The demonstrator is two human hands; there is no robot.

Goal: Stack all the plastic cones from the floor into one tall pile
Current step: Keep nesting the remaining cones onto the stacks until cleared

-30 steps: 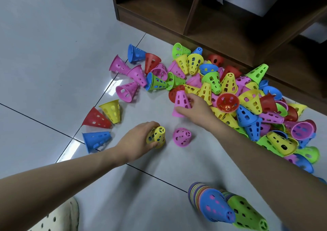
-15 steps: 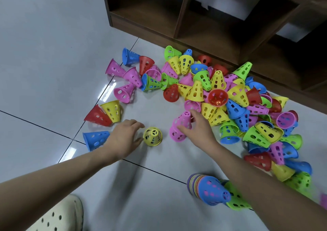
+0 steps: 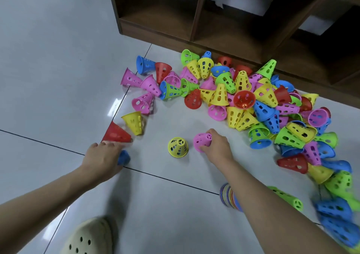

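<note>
Two hands low: right hand (image 3: 218, 146) round pink cone (image 3: 202, 140)

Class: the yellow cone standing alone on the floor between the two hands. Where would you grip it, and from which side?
Probably from above: the yellow cone stands upright, wide rim down, narrow top up and clear. Pinch the tapered wall just below the top. The right hand, nearest, already holds a pink cone.

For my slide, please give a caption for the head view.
Right hand grips a pink cone; left hand reaches a blue cone.
</note>
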